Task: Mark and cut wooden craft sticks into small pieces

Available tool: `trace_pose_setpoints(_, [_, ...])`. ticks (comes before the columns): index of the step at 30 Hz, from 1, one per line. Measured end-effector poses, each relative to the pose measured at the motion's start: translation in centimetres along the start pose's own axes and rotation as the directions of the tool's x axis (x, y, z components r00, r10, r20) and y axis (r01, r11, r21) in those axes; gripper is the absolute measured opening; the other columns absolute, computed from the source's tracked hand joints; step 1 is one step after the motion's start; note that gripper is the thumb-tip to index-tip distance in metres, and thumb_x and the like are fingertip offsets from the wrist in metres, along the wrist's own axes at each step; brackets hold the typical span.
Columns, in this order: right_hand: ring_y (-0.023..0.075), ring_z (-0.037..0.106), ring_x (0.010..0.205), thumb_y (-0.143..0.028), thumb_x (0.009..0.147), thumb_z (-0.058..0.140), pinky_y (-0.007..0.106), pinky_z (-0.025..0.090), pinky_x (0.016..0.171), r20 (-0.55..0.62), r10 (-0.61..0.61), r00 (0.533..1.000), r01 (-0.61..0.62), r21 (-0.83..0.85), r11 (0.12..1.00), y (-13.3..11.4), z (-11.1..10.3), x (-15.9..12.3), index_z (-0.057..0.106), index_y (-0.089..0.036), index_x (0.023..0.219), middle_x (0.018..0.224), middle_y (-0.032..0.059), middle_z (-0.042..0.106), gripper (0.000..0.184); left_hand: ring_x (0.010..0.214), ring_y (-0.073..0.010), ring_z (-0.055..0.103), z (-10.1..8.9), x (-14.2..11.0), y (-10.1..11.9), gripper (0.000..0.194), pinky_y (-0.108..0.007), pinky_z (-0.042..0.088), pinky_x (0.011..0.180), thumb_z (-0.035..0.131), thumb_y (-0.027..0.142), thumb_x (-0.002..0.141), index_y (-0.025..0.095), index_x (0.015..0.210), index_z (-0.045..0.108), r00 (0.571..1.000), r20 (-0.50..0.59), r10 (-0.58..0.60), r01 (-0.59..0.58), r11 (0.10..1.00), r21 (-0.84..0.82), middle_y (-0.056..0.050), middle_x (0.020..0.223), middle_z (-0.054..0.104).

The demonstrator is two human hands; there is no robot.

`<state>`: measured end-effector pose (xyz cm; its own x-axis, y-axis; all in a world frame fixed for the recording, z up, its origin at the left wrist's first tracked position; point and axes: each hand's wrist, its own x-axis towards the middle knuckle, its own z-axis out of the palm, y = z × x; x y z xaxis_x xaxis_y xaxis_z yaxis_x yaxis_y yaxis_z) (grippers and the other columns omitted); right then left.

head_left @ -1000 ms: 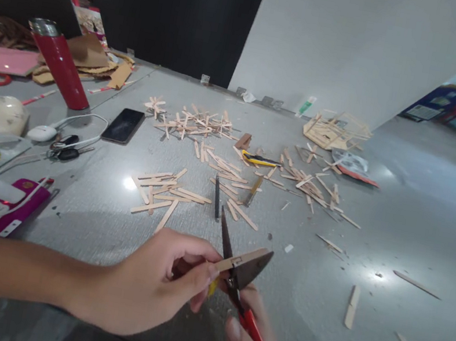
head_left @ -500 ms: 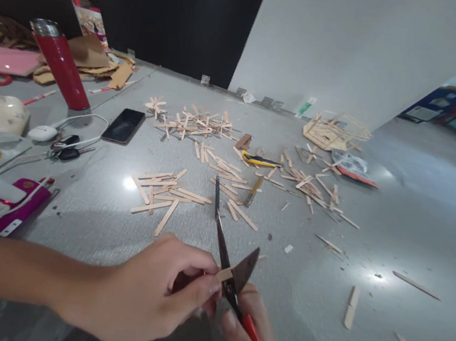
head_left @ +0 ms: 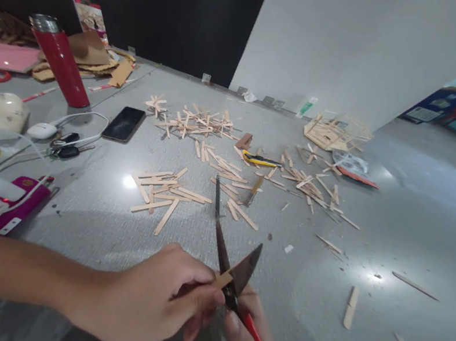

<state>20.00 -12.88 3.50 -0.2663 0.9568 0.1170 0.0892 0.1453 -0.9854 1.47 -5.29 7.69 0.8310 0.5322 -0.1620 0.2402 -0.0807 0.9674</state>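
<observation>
Between thumb and fingers, my left hand point(head_left: 161, 300) pinches a short wooden craft stick point(head_left: 223, 279). The stick's end sits between the parted dark blades of a pair of scissors point(head_left: 243, 273). My right hand point(head_left: 251, 327) is wrapped round the red handles of these scissors, and its lower part runs out of the frame. Just beyond the blade tips lies a thin dark pen-like tool point(head_left: 217, 195). A loose pile of craft sticks point(head_left: 163, 188) spreads on the grey table point(head_left: 95, 194) ahead of my left hand.
More craft sticks point(head_left: 201, 123) lie farther back, near a yellow utility knife point(head_left: 261, 160). A small stick framework point(head_left: 338, 134) stands at the back right. On the left are a red flask point(head_left: 63, 65), a phone point(head_left: 124, 124), keys point(head_left: 67, 146) and a purple power strip point(head_left: 14, 206).
The longer stick end that stuck out past the blades a second ago is gone; a short piece remains in my left hand. The scissors' blades narrowed, then stayed parted.
</observation>
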Motion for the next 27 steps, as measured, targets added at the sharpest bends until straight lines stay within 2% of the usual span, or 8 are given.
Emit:
trace_pose_setpoints(3, [0.0237,0.067,0.069,-0.054,0.106,0.050,0.038,0.058,0.074,-0.078,0.000,0.997,0.004,0.057,0.998,1.0,0.3,-0.6,0.074,-0.022,0.094,0.069,0.0057,0.068,0.042,0.041,-0.0066,0.047,0.1,0.0,-0.2,0.049,-0.018,0.036,0.048,0.043,0.031,0.109,0.018,0.064,0.057,1.000,0.012,-0.016,0.017,0.999,-0.043,0.005,0.050,0.050])
trace_pose_setpoints(7, [0.0220,0.065,0.067,-0.050,0.104,0.058,0.035,0.056,0.068,-0.207,-0.003,0.978,0.022,0.088,0.996,2.7,0.6,-1.5,0.069,-0.023,0.098,0.073,0.0049,0.069,0.031,0.038,-0.0071,0.044,0.3,0.1,-0.4,0.047,-0.016,0.032,0.039,0.046,0.042,0.109,0.018,0.070,0.060,0.992,0.061,-0.112,0.119,0.984,-0.134,0.005,0.051,0.048])
trace_pose_setpoints(11, [0.0210,0.064,0.068,-0.048,0.107,0.053,0.036,0.055,0.071,-0.155,-0.017,0.988,0.033,0.098,0.995,2.5,0.6,-1.5,0.065,-0.023,0.100,0.072,0.0026,0.068,0.028,0.040,-0.0067,0.044,0.6,0.2,-0.5,0.048,-0.015,0.032,0.039,0.048,0.046,0.108,0.017,0.072,0.062,0.991,0.060,-0.123,0.132,0.977,-0.170,0.005,0.053,0.049])
trace_pose_setpoints(14, [0.0212,0.063,0.065,-0.059,0.106,0.047,0.037,0.055,0.068,-0.115,0.008,0.993,0.006,0.122,0.993,1.8,0.8,-0.8,0.065,-0.024,0.086,0.069,0.0039,0.066,0.044,0.042,-0.0062,0.046,0.8,0.4,-0.8,0.047,-0.015,0.034,0.040,0.051,0.050,0.106,0.017,0.074,0.061,0.992,0.052,-0.114,0.124,0.964,-0.236,0.002,0.062,0.058])
trace_pose_setpoints(17, [0.0241,0.063,0.066,-0.071,0.100,0.049,0.038,0.057,0.066,-0.086,0.049,0.995,-0.038,0.121,0.992,1.5,0.7,-0.5,0.065,-0.024,0.075,0.068,0.0072,0.066,0.056,0.044,-0.0059,0.048,1.1,0.5,-1.3,0.049,-0.015,0.038,0.041,0.052,0.058,0.104,0.016,0.079,0.061,0.992,0.065,-0.107,0.123,0.937,-0.328,-0.001,0.072,0.065])
trace_pose_setpoints(24, [0.0256,0.068,0.079,-0.060,0.103,0.052,0.039,0.060,0.078,-0.135,0.026,0.990,-0.012,0.099,0.995,2.3,0.2,-1.3,0.069,-0.024,0.089,0.080,0.0088,0.071,0.043,0.042,-0.0047,0.048,1.2,0.8,-1.3,0.059,-0.015,0.035,0.037,0.054,0.073,0.098,0.016,0.082,0.059,0.986,0.120,-0.115,0.157,0.881,-0.446,-0.004,0.076,0.068])
trace_pose_setpoints(27, [0.0247,0.069,0.083,-0.058,0.105,0.051,0.039,0.060,0.083,-0.086,0.027,0.996,-0.015,0.140,0.990,2.4,0.2,-1.2,0.069,-0.024,0.092,0.086,0.0089,0.072,0.040,0.041,-0.0042,0.048,1.2,0.8,-1.1,0.063,-0.015,0.035,0.037,0.053,0.077,0.096,0.016,0.082,0.059,0.987,0.122,-0.103,0.149,0.872,-0.466,-0.004,0.075,0.068])
